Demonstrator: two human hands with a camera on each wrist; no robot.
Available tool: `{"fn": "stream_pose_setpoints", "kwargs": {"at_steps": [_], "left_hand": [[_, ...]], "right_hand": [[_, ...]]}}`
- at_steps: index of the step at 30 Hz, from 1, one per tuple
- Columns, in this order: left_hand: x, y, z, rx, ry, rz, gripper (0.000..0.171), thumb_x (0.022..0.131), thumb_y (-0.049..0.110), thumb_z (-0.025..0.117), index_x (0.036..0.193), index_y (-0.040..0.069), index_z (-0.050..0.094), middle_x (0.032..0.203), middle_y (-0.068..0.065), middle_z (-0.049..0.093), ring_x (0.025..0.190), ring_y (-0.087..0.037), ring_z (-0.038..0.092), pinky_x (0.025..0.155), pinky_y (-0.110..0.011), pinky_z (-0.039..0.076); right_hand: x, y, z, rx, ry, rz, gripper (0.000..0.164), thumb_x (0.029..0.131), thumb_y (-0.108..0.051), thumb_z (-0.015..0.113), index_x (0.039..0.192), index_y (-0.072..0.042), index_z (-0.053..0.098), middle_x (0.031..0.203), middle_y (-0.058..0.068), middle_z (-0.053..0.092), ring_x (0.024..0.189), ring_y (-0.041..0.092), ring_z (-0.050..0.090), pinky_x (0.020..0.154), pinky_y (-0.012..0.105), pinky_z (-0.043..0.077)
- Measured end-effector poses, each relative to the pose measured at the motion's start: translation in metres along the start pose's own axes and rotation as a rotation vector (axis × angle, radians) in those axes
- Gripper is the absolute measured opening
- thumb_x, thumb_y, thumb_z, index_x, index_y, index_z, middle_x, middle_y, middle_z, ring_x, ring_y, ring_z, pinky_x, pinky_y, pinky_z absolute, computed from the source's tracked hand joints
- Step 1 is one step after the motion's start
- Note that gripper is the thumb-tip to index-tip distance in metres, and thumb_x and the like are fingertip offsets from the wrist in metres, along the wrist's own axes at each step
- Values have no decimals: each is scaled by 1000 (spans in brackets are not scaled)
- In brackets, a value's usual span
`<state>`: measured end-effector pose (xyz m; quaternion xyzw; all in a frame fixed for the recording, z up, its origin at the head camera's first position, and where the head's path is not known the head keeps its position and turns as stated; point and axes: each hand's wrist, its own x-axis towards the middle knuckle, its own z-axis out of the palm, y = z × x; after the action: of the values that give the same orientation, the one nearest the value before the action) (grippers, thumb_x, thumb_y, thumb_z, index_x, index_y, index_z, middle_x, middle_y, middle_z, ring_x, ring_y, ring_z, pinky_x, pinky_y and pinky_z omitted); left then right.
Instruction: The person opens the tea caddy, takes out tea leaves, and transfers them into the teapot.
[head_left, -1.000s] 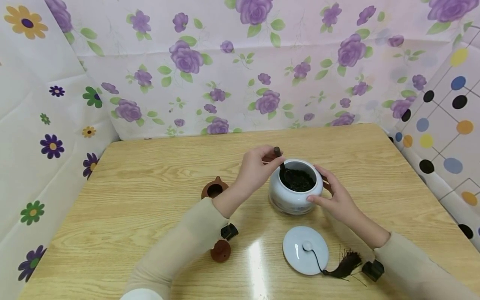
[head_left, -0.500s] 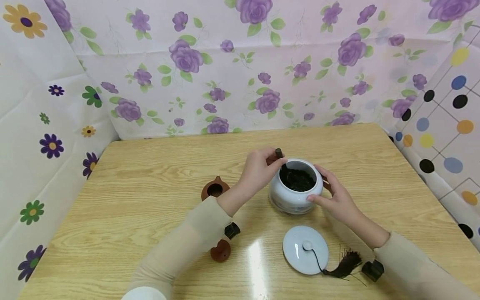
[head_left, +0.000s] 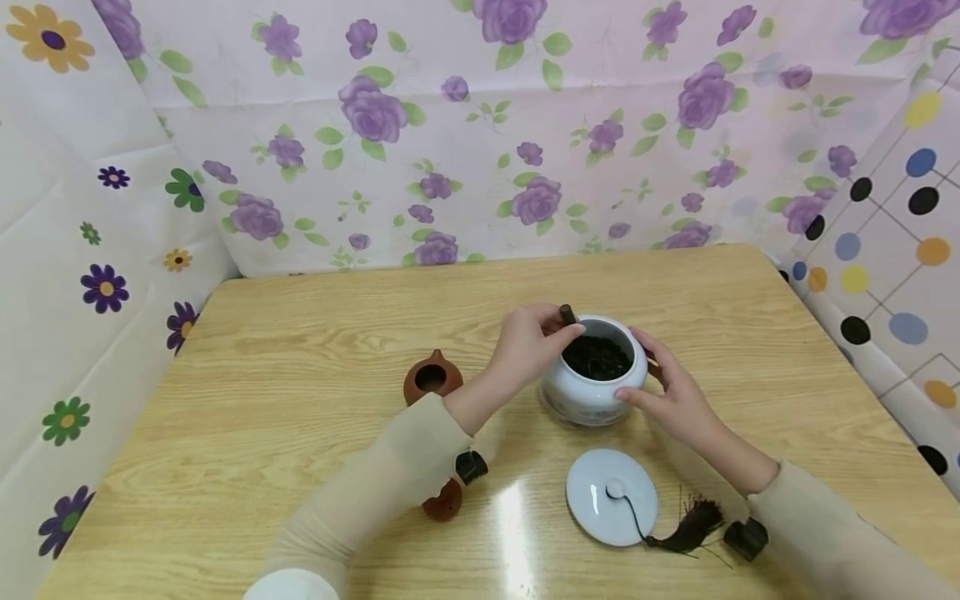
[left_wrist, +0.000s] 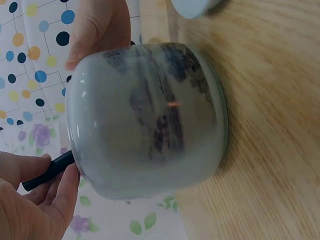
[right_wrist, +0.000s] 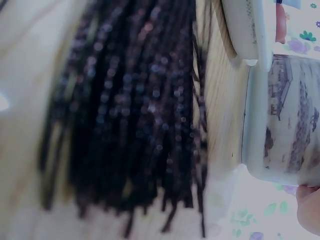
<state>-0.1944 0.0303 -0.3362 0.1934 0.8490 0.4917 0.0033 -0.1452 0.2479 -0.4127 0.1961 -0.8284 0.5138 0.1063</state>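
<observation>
A white porcelain jar with a painted landscape stands upright, filled partway with dark tea leaves. Thumb and fingers of my left hand pinch the dark handle of a spoon at the jar's left rim. The spoon's lower end is hidden in the head view. My right hand grips the jar's right side, thumb at the front and fingers behind. In front lies the jar's white lid, knob up, with a dark tassel tied to it.
A brown clay teapot, uncovered, stands left of the jar, partly behind my left forearm. Its small brown lid lies nearer, partly covered by the sleeve. Patterned cloths close off the back and sides of the wooden table.
My left hand has shifted slightly right and nearer with the spoon, whose handle leans more at the rim. The right hand and jar stay in place.
</observation>
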Motion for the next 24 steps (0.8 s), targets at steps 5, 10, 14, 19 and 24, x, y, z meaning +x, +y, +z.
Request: {"fn": "stream_pose_setpoints", "kwargs": {"at_steps": [5,10,14,19,24], "left_hand": [[-1,1,-1,-31,1,-57,14,90,17,67,92,4,72,85,-9,72,77,-15,66,63,-16,50],[-2,0,-3,-113,-23,-100,14,91,16,66,93,3,72,86,-12,72,76,-16,67,64,-18,53],[-1,-2,-3,-177,-37,-137,15,91,14,66,95,1,71,89,-14,71,78,-18,69,67,-19,57],[-1,-3,-4,-248,-48,-180,16,91,12,66,97,-2,70,92,-18,70,81,-21,69,69,-20,58],[-3,-5,-6,-342,-55,-235,18,91,12,65,99,-3,69,96,-19,70,86,-23,70,73,-22,59]], "right_hand": [[0,-1,-1,4,-2,3,77,79,6,72,145,3,31,141,25,40,123,-7,36,98,1,33],[0,-2,-1,1,-2,1,77,79,6,72,145,4,31,141,26,39,123,-8,35,98,1,33],[0,-2,-1,7,-1,-9,76,79,6,71,144,5,32,141,27,39,123,-7,36,99,1,33],[0,-2,-1,1,-5,-2,77,79,6,72,145,5,31,141,27,39,123,-9,35,98,1,33],[1,-1,0,11,-2,-14,77,78,8,72,144,6,31,141,28,39,123,-10,35,98,1,33]]}}
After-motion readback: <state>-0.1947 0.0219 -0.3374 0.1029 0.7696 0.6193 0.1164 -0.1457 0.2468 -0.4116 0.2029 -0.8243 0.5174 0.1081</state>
